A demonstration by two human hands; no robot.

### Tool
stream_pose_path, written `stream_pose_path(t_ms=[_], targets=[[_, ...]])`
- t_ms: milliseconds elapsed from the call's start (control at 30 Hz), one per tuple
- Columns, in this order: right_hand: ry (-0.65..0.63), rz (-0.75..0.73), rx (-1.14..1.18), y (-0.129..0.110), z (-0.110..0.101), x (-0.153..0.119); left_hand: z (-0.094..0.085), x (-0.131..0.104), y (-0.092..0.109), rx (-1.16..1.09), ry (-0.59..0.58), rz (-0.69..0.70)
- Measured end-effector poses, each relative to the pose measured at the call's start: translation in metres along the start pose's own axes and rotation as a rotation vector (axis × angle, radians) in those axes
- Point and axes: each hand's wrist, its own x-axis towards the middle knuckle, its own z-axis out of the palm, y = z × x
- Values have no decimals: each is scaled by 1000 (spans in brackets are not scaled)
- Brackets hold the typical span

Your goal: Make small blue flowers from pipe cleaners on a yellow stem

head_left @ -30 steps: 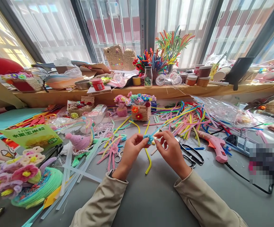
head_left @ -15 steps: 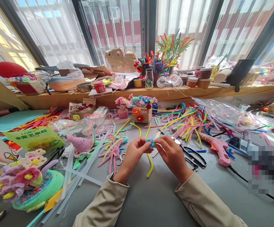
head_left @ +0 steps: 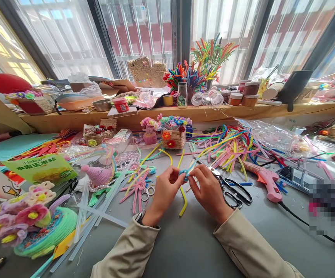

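Note:
A light-blue pipe cleaner (head_left: 184,175), bent into small loops, is pinched between my two hands above the grey table (head_left: 181,247). My left hand (head_left: 166,190) closes thumb and fingers on its left side. On the other side my right hand (head_left: 206,189) pinches it too, and a free blue end sticks up to the right. Fingertips hide part of the loops. Below and between the hands lies a yellow pipe cleaner (head_left: 183,204). Small scissors (head_left: 148,192) are left of my left hand; large black-handled scissors (head_left: 237,192) lie just right of my right hand.
A pink glue gun (head_left: 267,181) with a black cord lies to the right. Behind it spreads a heap of coloured pipe cleaners (head_left: 231,148). Clear glue sticks (head_left: 102,215), a pink crocheted cone (head_left: 99,174) and fuzzy flowers (head_left: 31,214) occupy the left. A flower basket (head_left: 173,139) stands behind.
My right hand has shifted slightly down and left, closer to my left hand, and the blue free end now points more upward. Both hands keep their pinch.

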Motion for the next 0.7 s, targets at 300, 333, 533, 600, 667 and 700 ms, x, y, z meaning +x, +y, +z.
stream_pose_path(t_ms=[300,333,533,600,667,700], targets=[[16,378,500,-2,8,4,3,-3,0,446,71,307],[7,422,553,-2,9,5,3,-3,-1,486,66,332],[-62,705,926,-1,14,4,3,-4,-5,683,19,458],[-85,731,952,0,13,3,2,-4,-4,651,22,433],[-81,668,872,2,11,4,2,-3,-3,548,25,344],[-73,614,808,3,9,4,1,-3,-2,485,24,285]])
